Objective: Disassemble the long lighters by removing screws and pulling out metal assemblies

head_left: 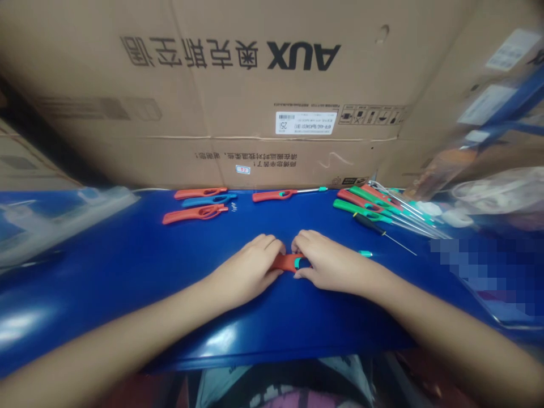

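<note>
Between my hands, low over the blue table (pixel 170 289), lies a red lighter (pixel 285 262) with a teal trigger. My left hand (pixel 256 265) grips its left end, fingers curled over the top and thumb below. Around its right part my right hand (pixel 325 260) is closed, hiding most of that end. A teal tip (pixel 365 254) shows just right of my right hand. Farther back, another red lighter (pixel 274 195) with a metal rod and teal tip lies alone. Red handles (pixel 195 213) and a blue handle (pixel 208 200) lie at the back left, beside small springs (pixel 233 207).
Several red and green lighters (pixel 361 205) lie fanned at the back right, near a black and yellow screwdriver (pixel 370 224). A large cardboard box (pixel 229 119) stands along the back edge. Clear plastic bags lie at the left (pixel 63 226) and right (pixel 493 190).
</note>
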The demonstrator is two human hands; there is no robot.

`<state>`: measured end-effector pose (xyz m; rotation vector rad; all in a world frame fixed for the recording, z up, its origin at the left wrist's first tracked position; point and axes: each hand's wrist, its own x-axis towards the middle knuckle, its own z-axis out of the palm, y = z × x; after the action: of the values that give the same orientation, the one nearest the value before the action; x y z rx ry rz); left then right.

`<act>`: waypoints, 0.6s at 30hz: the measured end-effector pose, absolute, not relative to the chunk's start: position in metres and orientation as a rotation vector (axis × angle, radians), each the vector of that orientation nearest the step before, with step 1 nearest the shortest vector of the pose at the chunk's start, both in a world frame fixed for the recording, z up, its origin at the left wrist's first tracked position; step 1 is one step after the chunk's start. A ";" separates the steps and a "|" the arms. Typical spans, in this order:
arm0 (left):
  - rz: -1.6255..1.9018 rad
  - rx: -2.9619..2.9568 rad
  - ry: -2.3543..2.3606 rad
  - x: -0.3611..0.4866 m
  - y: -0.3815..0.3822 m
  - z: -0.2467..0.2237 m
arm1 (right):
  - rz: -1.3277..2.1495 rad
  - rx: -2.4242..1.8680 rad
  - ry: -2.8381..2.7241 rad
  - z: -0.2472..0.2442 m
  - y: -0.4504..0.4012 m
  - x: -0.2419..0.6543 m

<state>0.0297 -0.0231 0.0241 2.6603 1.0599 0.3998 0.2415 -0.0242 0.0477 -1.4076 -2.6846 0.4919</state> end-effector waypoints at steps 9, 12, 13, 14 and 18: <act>0.325 2.822 1.150 0.040 -0.041 0.017 | 0.355 -1.378 -2.817 0.051 -0.030 0.241; 0.300 2.843 1.139 0.043 -0.044 0.014 | 0.304 -1.372 -2.902 0.054 -0.033 0.242; 0.293 2.850 1.144 0.044 -0.045 0.013 | 0.299 -1.371 -2.920 0.055 -0.034 0.242; 0.287 2.856 1.152 0.045 -0.045 0.013 | 0.301 -1.369 -2.931 0.055 -0.035 0.243; 0.292 2.870 1.114 0.047 -0.047 0.017 | 0.335 -1.326 -2.936 0.054 -0.035 0.244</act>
<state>0.0468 -0.0474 0.0175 2.8702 1.1141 0.2917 0.2445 -0.0350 0.0538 -1.3257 -2.9365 0.3347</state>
